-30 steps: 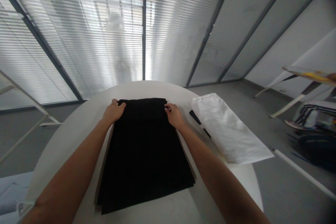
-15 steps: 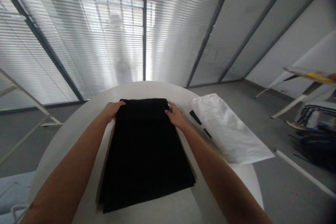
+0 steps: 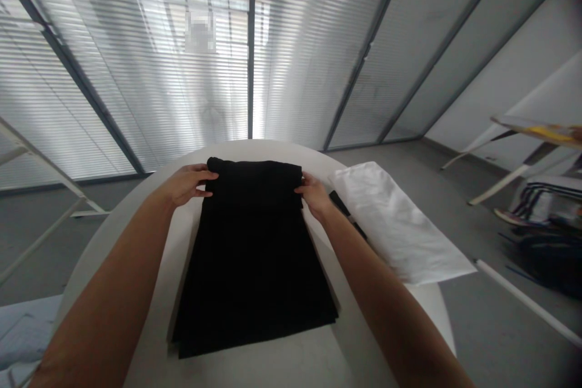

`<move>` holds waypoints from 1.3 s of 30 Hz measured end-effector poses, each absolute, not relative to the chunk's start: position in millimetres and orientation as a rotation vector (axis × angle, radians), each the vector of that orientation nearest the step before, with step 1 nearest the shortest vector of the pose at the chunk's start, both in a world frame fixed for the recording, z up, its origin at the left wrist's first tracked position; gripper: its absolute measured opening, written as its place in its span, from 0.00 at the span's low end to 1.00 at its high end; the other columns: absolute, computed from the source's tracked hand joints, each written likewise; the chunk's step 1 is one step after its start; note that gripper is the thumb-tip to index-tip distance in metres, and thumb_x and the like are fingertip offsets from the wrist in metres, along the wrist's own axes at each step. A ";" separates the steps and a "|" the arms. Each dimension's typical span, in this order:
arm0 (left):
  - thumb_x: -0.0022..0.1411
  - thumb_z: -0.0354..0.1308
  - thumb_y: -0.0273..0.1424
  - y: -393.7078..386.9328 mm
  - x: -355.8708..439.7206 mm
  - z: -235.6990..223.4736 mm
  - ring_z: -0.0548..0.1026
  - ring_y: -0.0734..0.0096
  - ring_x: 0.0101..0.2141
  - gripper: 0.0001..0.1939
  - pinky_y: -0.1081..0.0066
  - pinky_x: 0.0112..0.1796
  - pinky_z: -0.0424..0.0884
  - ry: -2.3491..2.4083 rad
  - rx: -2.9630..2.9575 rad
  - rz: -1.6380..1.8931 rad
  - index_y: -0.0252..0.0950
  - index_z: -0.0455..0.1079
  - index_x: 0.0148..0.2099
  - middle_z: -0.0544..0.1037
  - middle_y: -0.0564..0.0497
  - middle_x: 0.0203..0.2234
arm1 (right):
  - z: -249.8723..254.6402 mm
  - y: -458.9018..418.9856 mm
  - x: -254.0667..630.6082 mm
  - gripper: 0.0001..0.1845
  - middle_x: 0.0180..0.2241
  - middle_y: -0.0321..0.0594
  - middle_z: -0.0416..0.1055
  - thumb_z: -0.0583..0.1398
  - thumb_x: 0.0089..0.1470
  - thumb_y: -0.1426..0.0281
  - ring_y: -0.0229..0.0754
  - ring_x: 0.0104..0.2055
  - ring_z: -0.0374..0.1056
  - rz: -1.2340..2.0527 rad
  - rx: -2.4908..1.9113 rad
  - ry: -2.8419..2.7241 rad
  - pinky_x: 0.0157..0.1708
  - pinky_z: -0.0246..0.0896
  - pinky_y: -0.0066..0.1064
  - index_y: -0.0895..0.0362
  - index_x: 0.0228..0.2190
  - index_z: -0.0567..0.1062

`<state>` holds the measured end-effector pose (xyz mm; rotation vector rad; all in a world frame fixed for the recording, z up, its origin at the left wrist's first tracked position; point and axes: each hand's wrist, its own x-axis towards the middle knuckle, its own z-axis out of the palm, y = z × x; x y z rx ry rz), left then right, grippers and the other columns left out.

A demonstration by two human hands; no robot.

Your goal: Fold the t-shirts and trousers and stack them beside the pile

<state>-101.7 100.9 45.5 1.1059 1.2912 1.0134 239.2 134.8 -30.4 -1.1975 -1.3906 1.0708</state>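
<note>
On a round white surface (image 3: 163, 315), a black cloth (image 3: 250, 267) lies near the middle, its length running away from the person. It is already folded into a flat, layered panel, with several edges showing along the near end and down the sides. A thicker band crosses the far end, where the cloth appears doubled over, and the hands seem to raise that band a little off the rest. The near part lies flat with no crosswise fold, so as far as this view shows, the panel's length remains unfolded.

The left hand (image 3: 184, 185) is at the far left corner, its fingers (image 3: 204, 174) curved and loosely closed around the bunched edge. The right hand (image 3: 314, 197) is at the far right corner, its fingers (image 3: 305, 180) pinched on the edge in much the same way. Neither hold looks tight, though the fabric and the angle hide exactly where the thumbs sit.

Just right of the black cloth lies a folded white cloth (image 3: 395, 224), with a black strip (image 3: 340, 205) between them, close under the right forearm. Beyond the surface, a blurred striped bag (image 3: 541, 200) sits on the grey floor (image 3: 473, 339) at the right.
</note>
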 end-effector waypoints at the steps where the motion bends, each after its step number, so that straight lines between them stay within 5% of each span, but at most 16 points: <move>1: 0.40 0.72 0.33 99.9 -100.4 47.5 0.75 0.64 0.38 0.22 0.64 0.32 0.76 1.265 1.144 1.037 0.36 0.75 0.41 0.77 0.47 0.40 | -29.5 135.2 240.4 0.28 0.38 0.37 0.77 0.56 0.36 0.74 0.43 0.39 0.71 1.067 -1.180 -1.391 0.41 0.66 0.37 0.55 0.44 0.73; 7: 0.41 0.70 0.26 99.7 -92.0 47.1 0.76 0.66 0.37 0.20 0.63 0.38 0.76 1.021 1.263 1.236 0.36 0.74 0.40 0.77 0.51 0.36 | -16.4 134.4 244.4 0.22 0.35 0.37 0.76 0.57 0.35 0.71 0.44 0.38 0.69 0.960 -1.016 -1.254 0.44 0.63 0.38 0.56 0.37 0.76; 14: 0.36 0.64 0.18 103.7 -100.4 36.0 0.73 0.71 0.29 0.18 0.71 0.31 0.71 0.944 1.331 1.225 0.35 0.72 0.34 0.76 0.54 0.27 | -10.4 129.9 252.3 0.12 0.24 0.32 0.71 0.57 0.35 0.71 0.39 0.30 0.64 0.955 -0.980 -1.340 0.36 0.60 0.32 0.56 0.27 0.76; 21: 0.39 0.56 0.27 103.7 -117.3 32.5 0.70 0.68 0.23 0.07 0.70 0.23 0.65 0.930 1.374 1.007 0.33 0.73 0.25 0.73 0.48 0.21 | 15.8 115.8 267.2 0.17 0.31 0.37 0.77 0.53 0.36 0.74 0.43 0.37 0.70 1.037 -1.017 -1.768 0.43 0.62 0.35 0.55 0.27 0.79; 25: 0.41 0.56 0.35 102.0 -114.1 34.0 0.71 0.62 0.26 0.10 0.66 0.24 0.66 0.936 1.373 0.883 0.33 0.73 0.21 0.74 0.42 0.23 | 29.7 110.8 272.9 0.20 0.38 0.38 0.78 0.51 0.35 0.77 0.45 0.45 0.70 1.072 -0.970 -2.085 0.50 0.60 0.37 0.54 0.27 0.79; 32: 0.51 0.56 0.39 103.8 -98.7 43.2 0.72 0.62 0.29 0.11 0.65 0.31 0.69 1.412 1.746 0.613 0.39 0.75 0.29 0.75 0.48 0.26 | 40.8 100.8 253.6 0.20 0.35 0.38 0.77 0.51 0.47 0.80 0.44 0.39 0.71 0.779 -1.299 -2.429 0.44 0.62 0.34 0.54 0.32 0.80; 36: 0.56 0.53 0.39 99.6 -65.2 43.8 0.73 0.55 0.38 0.12 0.58 0.44 0.66 1.650 2.142 0.592 0.38 0.75 0.32 0.76 0.44 0.30 | 44.2 83.3 219.6 0.17 0.43 0.42 0.75 0.51 0.59 0.72 0.47 0.48 0.68 0.371 -1.384 -2.381 0.51 0.57 0.39 0.52 0.41 0.78; 39: 0.62 0.47 0.40 85.8 -27.6 30.6 0.70 0.47 0.47 0.19 0.52 0.49 0.63 1.733 2.391 0.550 0.36 0.74 0.47 0.75 0.38 0.42 | 31.5 68.2 193.1 0.20 0.53 0.43 0.70 0.49 0.64 0.63 0.48 0.57 0.61 0.176 -1.376 -2.365 0.57 0.51 0.42 0.50 0.54 0.71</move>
